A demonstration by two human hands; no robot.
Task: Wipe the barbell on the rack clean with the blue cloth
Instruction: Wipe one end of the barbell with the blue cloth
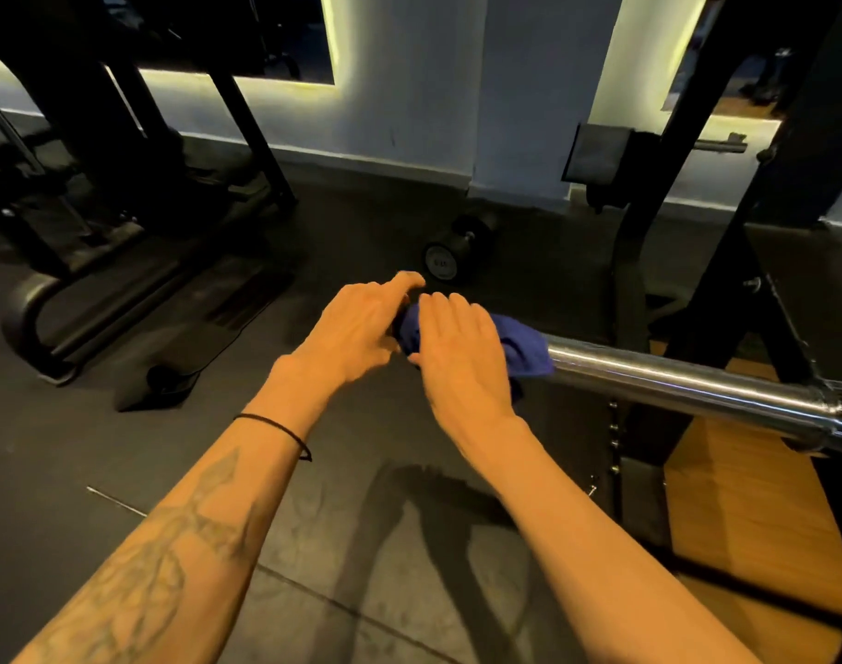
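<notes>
We are working at the free end of the bar [673, 376], which is lying on the rack [725, 261] and running from its collar at the right edge of the view leftward to the tip in front of us. The cloth [519, 347] is bunched over that tip, so the bare chrome is stretching away to the right of both hands. Our right hand [462, 357] is lying over the cloth with its fingers laid forward across it; whether they are curling under the bar we cannot tell, since the palm side is hidden. Our left hand [356, 328] is sitting just left of the cloth at the bar's end, fingers spread and mostly straight, touching the cloth's edge or very near it, gripping nothing that we can see. The right hand is the nearer one to the uncleaned length, and the bar's long axis is pointing rightward from it, so we are judging that the coming wipe should slide along that line toward the collar.
</notes>
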